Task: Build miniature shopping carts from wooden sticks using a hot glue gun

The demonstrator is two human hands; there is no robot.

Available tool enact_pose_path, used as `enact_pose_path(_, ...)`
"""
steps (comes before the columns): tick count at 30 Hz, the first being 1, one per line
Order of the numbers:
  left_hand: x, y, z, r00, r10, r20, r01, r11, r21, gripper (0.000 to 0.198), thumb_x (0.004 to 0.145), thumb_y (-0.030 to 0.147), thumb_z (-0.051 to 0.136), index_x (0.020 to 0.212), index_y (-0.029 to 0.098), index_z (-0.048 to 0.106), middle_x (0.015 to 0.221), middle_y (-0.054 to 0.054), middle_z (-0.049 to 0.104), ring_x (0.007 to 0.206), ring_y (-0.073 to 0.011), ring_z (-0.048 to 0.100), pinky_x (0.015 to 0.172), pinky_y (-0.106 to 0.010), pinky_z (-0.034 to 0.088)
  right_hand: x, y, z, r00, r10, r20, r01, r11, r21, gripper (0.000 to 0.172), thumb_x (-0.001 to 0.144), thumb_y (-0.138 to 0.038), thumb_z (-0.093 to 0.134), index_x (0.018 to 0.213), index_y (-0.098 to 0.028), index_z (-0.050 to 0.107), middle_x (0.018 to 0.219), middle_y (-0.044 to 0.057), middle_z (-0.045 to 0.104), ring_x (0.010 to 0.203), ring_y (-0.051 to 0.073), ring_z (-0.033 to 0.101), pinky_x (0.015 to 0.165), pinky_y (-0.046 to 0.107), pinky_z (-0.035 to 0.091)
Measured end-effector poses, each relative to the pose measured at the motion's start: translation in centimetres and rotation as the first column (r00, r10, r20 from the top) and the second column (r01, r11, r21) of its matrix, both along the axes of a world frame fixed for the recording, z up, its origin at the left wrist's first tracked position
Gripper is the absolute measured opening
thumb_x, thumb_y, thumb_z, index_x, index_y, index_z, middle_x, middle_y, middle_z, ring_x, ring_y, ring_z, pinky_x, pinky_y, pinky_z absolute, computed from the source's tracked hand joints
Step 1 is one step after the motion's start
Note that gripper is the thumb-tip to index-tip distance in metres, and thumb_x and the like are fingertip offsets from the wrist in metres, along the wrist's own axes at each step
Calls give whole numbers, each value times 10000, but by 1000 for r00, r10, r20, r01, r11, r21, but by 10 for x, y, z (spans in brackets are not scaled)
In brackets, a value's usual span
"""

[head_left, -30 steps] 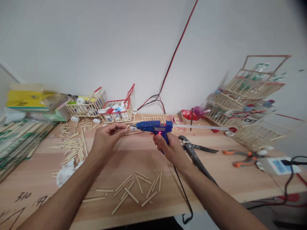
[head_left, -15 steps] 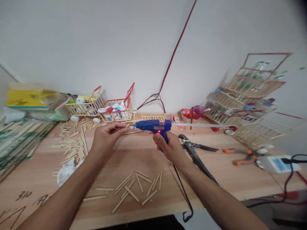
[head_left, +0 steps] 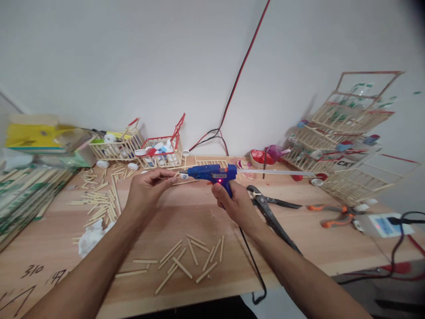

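A blue hot glue gun [head_left: 212,172] with a lit red lamp is gripped by its handle in my right hand [head_left: 237,201]. From its rear a long clear glue stick [head_left: 275,173] sticks out to the right, and its nozzle points left. My left hand [head_left: 149,188] pinches a small wooden stick [head_left: 176,174] at the nozzle tip; most of the stick is hidden by the fingers. Beneath the hands, several short wooden sticks [head_left: 181,268] lie loose on the wooden table [head_left: 206,217]. Behind the gun rests a ladder-like stick frame [head_left: 212,163].
Black long-handled pliers [head_left: 270,219] and orange-handled pliers [head_left: 332,215] lie to the right. Stacked stick baskets [head_left: 352,133] stand at the back right. A red-rimmed basket [head_left: 161,153] holds small items at the back. Bundled sticks [head_left: 29,195] fill the left side. The gun's black cord [head_left: 254,261] hangs over the front edge.
Both hands and the glue gun keep nearly the same pose, nozzle still at the stick. The whole view has shifted very slightly.
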State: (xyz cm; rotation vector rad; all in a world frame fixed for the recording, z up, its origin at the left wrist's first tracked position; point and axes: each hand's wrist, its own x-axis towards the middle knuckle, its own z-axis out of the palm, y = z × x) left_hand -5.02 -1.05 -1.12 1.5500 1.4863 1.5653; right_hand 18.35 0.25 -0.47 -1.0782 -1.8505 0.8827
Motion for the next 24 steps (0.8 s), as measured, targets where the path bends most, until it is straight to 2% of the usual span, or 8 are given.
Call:
enact_pose_path(9,0,1,-1,997,2,76,-1,1000,-18,176,683,347,790,806,223,766,825,-29,749,782,-183,665,745,-293,503,0,-1,-3,1000,13,0,-13,1000,1,498,903,-611,459,898,-148,642,613,11,537,562,131,468,524,245,354)
enact_pose_path(18,2,0,1,999,25,-34,-25,1000,-10,169,697,353,757,796,216,769,793,-29,747,707,-174,638,653,-277,481,-1,0,-3,1000,1,-24,-2,1000,-17,517,881,-637,476,879,-148,643,599,8,528,563,132,467,508,241,348)
enact_pose_path(21,3,-1,3,998,9,-70,-9,1000,-4,160,709,348,746,805,223,770,816,-32,753,725,-180,645,678,-291,489,-1,1,-3,1000,-7,-17,7,1000,-15,508,882,-634,477,866,-151,636,594,4,523,560,130,461,506,240,344)
enact_pose_path(24,2,-1,4,999,-14,-40,15,1000,22,134,715,333,745,796,229,766,840,-30,747,780,-184,652,725,-295,497,-1,2,-3,1000,-27,-2,27,1000,-6,509,886,-633,467,844,-152,627,602,7,526,566,129,460,509,239,343)
